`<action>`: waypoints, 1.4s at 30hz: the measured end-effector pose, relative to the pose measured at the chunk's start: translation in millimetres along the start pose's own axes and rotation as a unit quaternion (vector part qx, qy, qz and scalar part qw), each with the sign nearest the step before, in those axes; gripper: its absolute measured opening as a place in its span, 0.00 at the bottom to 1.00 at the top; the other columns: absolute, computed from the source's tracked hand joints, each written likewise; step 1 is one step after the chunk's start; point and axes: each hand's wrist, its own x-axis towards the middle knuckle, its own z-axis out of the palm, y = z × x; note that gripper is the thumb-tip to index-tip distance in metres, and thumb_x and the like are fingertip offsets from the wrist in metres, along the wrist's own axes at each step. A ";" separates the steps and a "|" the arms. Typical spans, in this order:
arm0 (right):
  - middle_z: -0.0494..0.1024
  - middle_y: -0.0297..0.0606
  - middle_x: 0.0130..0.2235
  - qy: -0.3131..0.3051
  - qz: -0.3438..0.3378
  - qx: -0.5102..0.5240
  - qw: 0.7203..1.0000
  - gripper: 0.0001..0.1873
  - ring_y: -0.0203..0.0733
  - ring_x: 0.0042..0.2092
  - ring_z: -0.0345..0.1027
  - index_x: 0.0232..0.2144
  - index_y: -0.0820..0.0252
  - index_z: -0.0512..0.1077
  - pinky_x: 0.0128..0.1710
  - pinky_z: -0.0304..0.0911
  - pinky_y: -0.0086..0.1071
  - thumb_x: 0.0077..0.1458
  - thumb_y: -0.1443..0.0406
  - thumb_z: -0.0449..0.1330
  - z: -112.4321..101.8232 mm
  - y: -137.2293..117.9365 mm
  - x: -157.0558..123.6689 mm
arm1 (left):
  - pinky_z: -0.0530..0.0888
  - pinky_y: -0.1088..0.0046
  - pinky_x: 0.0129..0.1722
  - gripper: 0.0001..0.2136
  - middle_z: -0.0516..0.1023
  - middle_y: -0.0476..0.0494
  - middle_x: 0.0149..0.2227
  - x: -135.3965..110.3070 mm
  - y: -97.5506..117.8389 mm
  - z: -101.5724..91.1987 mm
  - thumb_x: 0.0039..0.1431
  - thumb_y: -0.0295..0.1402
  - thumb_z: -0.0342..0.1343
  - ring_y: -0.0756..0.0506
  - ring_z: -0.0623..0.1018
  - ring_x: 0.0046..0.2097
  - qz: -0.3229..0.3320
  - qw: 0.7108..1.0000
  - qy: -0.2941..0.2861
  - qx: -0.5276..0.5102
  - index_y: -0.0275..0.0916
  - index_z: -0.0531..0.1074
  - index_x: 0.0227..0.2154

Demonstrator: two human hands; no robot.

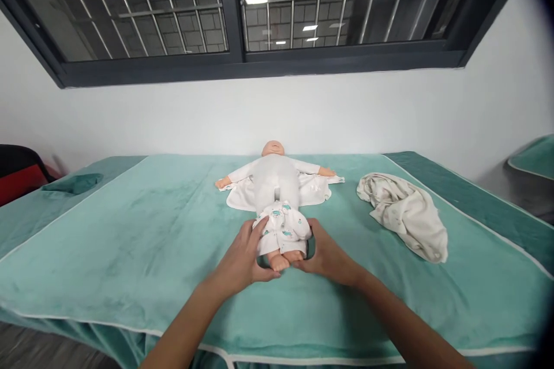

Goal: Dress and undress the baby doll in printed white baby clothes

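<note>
Doll (273,176): on its back along the middle of the bed (142,242), head (272,149) to 12 o'clock, feet (279,262) to 6 o'clock, arms stretched toward 8 and 4 o'clock.
Printed trousers (283,228): bunched over the doll's legs, between the person's two hands.
Left hand (240,256): at 8 o'clock from the trousers, its forearm slanting in from 7 o'clock; fingers curved against the cloth, thumb well apart from them and beside the feet. Whether it pinches any fabric, I cannot tell.
Right hand (326,256): at 4 o'clock, its forearm coming from 5 o'clock; it bends in a C, index finger at the trousers' side, thumb lower by the feet. Its grip, too, I cannot tell.
White cloth (242,196): spread under the doll, showing at both sides of the torso.
Crumpled cloth (404,216): on the bed, toward 3 o'clock from the doll.
Hidden: the doll's legs under the trousers, both palms, and most of the right hand's other fingers.
Cut off: both forearms at the lower edge; a red-and-black item (19,176) at 9 o'clock, hard to identify; the window (242,57) at 12 o'clock.
</note>
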 end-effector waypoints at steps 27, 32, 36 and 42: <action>0.82 0.36 0.37 -0.396 -0.011 -0.007 0.918 0.14 0.48 0.41 0.75 0.35 0.59 0.80 0.40 0.67 0.36 0.42 0.63 0.68 -143.4 -236.0 -3.0 | 0.75 0.59 0.45 0.40 0.79 0.43 0.42 -11.4 209.4 -214.1 0.20 0.29 0.75 0.32 0.76 0.50 -0.162 0.872 -0.354 -0.298 0.43 0.76 0.47; 0.73 0.25 0.19 -0.320 -0.122 -0.265 0.902 0.18 0.38 0.26 0.68 0.21 0.55 0.76 0.28 0.58 0.30 0.20 0.65 0.77 -142.7 -287.9 -34.8 | 0.73 0.70 0.28 0.33 0.79 0.47 0.35 -22.3 260.8 -236.5 0.22 0.32 0.74 0.43 0.77 0.31 -0.126 0.907 -0.396 -0.061 0.46 0.77 0.42; 0.70 0.22 0.16 -0.190 -0.149 -0.358 0.902 0.18 0.34 0.26 0.66 0.19 0.56 0.73 0.30 0.56 0.29 0.27 0.59 0.77 -144.9 -297.5 -49.1 | 0.69 0.74 0.31 0.32 0.80 0.49 0.36 -37.4 289.9 -243.5 0.39 0.41 0.69 0.46 0.75 0.32 -0.067 0.909 -0.387 0.141 0.49 0.69 0.52; 0.80 0.27 0.29 0.150 -0.077 -0.249 0.954 0.28 0.29 0.36 0.75 0.15 0.59 0.63 0.37 0.62 0.29 0.58 0.49 0.50 -142.1 -274.5 31.0 | 0.63 0.77 0.32 0.11 0.77 0.50 0.32 -52.6 330.4 -257.1 0.48 0.38 0.61 0.49 0.70 0.32 0.007 0.876 -0.354 0.329 0.39 0.77 0.35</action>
